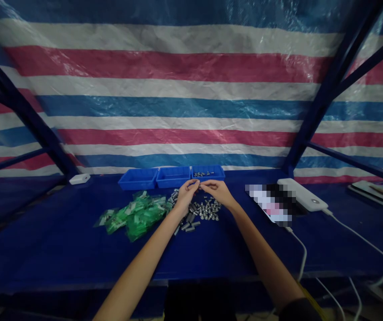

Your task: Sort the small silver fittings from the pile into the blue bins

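My left hand point(186, 195) and my right hand point(218, 191) meet fingertip to fingertip above the metal parts. Both are closed in a pinch around something small that I cannot make out. Beneath and between them lie a heap of silvery screws point(210, 210) and dark metal cylinders point(189, 219). Left of my left hand is a pile of green plastic bags point(141, 214). Behind the hands stand blue trays: the left tray point(138, 179) and middle tray point(173, 178) show no parts, while the right tray point(218, 173) holds small metal pieces.
On the blue table point(60, 249) at right lie a phone point(270, 207) and a white power bank point(301, 195) with white cables. A small white box point(79, 179) sits at the back left. Blue posts and a striped sheet point(178, 107) stand behind.
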`<state>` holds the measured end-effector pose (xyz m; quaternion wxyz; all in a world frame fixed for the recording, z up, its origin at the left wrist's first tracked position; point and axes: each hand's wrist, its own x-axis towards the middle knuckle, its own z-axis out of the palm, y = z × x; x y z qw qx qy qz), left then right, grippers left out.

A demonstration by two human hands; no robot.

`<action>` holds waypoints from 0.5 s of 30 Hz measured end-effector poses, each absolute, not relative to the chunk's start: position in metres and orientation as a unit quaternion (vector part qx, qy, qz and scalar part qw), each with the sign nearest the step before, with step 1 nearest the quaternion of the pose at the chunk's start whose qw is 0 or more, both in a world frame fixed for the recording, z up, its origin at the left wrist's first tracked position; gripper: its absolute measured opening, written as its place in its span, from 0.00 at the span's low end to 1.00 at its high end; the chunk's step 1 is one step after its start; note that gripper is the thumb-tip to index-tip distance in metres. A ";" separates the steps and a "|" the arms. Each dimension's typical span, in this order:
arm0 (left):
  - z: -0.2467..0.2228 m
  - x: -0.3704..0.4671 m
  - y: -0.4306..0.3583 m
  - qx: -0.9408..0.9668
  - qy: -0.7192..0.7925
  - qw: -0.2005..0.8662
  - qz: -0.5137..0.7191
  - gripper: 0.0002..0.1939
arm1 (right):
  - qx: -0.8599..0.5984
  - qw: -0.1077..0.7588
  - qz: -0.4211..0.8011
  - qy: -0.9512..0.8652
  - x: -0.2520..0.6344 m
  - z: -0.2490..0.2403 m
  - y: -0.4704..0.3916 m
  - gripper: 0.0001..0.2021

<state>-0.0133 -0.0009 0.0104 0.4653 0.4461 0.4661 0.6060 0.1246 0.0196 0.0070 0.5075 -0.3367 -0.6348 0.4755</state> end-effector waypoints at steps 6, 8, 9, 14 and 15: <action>0.013 -0.014 -0.003 0.491 0.467 0.419 0.605 0.14 | -0.382 0.535 0.473 -0.587 0.127 0.009 0.021 0.16; 0.013 -0.015 -0.002 0.502 0.467 0.405 0.604 0.13 | -0.387 0.538 0.477 -0.577 0.127 0.009 0.021 0.16; 0.012 -0.016 -0.002 0.505 0.469 0.403 0.603 0.13 | -0.385 0.539 0.478 -0.576 0.126 0.009 0.021 0.16; 0.011 -0.015 -0.002 0.510 0.477 0.406 0.589 0.14 | -0.381 0.549 0.474 -0.573 0.125 0.009 0.021 0.16; 0.011 -0.015 -0.003 0.510 0.480 0.407 0.586 0.14 | -0.379 0.553 0.473 -0.571 0.125 0.010 0.021 0.16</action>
